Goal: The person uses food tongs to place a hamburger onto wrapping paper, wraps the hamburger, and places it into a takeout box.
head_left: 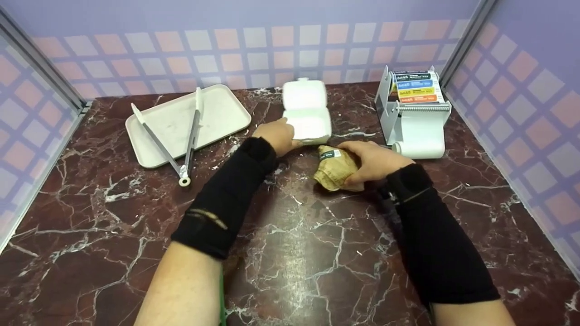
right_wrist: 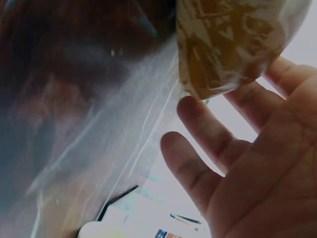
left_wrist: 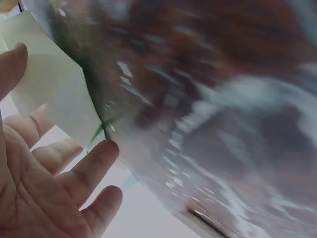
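A white foam clamshell box (head_left: pixel 310 123) stands with its lid up toward the back wall. My left hand (head_left: pixel 277 136) grips its left side near the front corner. In the left wrist view, the thumb lies over the wall of the box (left_wrist: pixel 59 89), with fingers on its other side. Just in front of the box is a crumpled tan-wrapped package (head_left: pixel 336 170) with a small dark-and-white label. My right hand (head_left: pixel 376 158) holds it from the right, fingers at its far side and thumb at its near side. The right wrist view has the package (right_wrist: pixel 233 44) against the fingers.
On the left, metal tongs (head_left: pixel 185 170) with white tips lie spread over a beige tray (head_left: pixel 217 129). A metal dispenser (head_left: pixel 387 117) at the back right bears several coloured label boxes (head_left: pixel 414 85) and a white roll (head_left: pixel 421 147). Patterned walls (head_left: pixel 253 50) bound the marbled table (head_left: pixel 290 271).
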`<state>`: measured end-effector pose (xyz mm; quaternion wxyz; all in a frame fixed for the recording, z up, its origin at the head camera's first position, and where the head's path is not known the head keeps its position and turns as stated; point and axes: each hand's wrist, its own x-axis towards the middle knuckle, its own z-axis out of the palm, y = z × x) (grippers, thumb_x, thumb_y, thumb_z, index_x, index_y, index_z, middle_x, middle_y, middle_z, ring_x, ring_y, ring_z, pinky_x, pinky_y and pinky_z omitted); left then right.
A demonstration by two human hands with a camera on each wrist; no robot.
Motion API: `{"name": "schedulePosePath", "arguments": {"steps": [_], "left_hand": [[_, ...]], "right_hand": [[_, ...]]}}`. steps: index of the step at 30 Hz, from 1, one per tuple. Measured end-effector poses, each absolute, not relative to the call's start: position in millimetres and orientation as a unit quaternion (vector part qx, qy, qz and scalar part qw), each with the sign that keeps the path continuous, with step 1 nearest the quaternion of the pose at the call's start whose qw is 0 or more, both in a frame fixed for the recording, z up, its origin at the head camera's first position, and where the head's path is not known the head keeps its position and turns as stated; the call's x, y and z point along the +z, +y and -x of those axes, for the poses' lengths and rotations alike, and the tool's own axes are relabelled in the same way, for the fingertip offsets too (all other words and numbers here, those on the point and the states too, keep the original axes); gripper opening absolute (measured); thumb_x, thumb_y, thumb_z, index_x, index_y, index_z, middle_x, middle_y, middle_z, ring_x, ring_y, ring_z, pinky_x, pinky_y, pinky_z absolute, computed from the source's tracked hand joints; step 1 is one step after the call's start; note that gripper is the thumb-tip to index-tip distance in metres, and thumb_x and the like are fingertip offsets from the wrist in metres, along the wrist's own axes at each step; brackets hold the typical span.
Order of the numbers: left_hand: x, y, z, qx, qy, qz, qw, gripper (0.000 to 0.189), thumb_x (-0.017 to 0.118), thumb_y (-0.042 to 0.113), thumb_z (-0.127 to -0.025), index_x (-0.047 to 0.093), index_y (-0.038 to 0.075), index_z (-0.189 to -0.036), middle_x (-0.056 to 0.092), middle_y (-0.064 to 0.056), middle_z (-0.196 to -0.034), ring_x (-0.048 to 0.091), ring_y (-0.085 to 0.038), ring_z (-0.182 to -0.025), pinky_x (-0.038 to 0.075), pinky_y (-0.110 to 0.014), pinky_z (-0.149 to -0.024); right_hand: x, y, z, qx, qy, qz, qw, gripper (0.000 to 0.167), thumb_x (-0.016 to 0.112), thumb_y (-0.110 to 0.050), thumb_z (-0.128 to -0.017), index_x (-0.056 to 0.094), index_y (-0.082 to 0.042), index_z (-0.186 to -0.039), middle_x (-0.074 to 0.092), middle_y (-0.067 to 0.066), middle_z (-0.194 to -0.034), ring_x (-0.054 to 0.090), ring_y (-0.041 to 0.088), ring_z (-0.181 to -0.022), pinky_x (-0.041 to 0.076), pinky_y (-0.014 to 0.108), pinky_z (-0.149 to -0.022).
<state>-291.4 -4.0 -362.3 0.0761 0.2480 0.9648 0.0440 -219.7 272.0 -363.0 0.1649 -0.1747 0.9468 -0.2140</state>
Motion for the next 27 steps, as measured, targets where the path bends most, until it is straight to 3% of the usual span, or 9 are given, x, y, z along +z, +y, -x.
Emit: {"name": "schedulePosePath", "arguments": {"steps": [5,8,14,21,27], "left_hand": [[-375,-26,279,0.063,0.965,-0.248,0.057,0.031,0.062,0.033,-0.105,0.074,0.003,-0.102,0.075,-0.017,-0.117,0.070,-0.038,-0.112,0.055,-0.053,-0.103],[-379,-36,268,0.081,0.965,-0.243,0.059,0.024,0.063,0.025,-0.104,0.074,0.003,-0.103,0.076,-0.016,-0.109,0.071,-0.038,-0.107,0.055,-0.050,-0.103],[-382,-49,245,0.096,0.965,-0.229,0.087,0.020,0.064,0.022,-0.103,0.076,0.007,-0.099,0.076,-0.011,-0.106,0.071,-0.033,-0.100,0.056,-0.050,-0.102],[-386,-58,215,0.104,0.961,-0.234,0.100,0.020,0.065,0.022,-0.102,0.074,0.009,-0.090,0.077,-0.008,-0.099,0.071,-0.031,-0.092,0.059,-0.049,-0.096],[-382,-53,192,0.079,0.962,-0.250,0.078,0.021,0.067,0.024,-0.101,0.075,0.009,-0.089,0.077,-0.011,-0.121,0.071,-0.038,-0.112,0.053,-0.053,-0.109]], "right_hand": [[-359,281,220,-0.215,0.946,0.162,0.182,0.097,0.092,-0.030,-0.074,0.044,-0.019,-0.158,0.060,0.012,-0.145,0.058,0.033,-0.124,0.047,0.057,-0.110],[-357,287,221,-0.219,0.946,0.151,0.185,0.095,0.092,-0.028,-0.075,0.044,-0.018,-0.157,0.062,0.013,-0.142,0.061,0.033,-0.120,0.049,0.056,-0.107],[-359,297,225,-0.225,0.948,0.133,0.179,0.096,0.089,-0.024,-0.074,0.042,-0.016,-0.158,0.062,0.015,-0.138,0.061,0.034,-0.117,0.050,0.056,-0.105],[-367,292,227,-0.209,0.956,0.131,0.159,0.099,0.086,-0.022,-0.073,0.039,-0.012,-0.160,0.054,0.016,-0.151,0.047,0.040,-0.130,0.042,0.061,-0.113],[-371,289,227,-0.207,0.959,0.114,0.155,0.115,0.090,-0.024,-0.071,0.026,-0.022,-0.166,0.043,0.014,-0.161,0.037,0.041,-0.138,0.040,0.070,-0.113]]}}
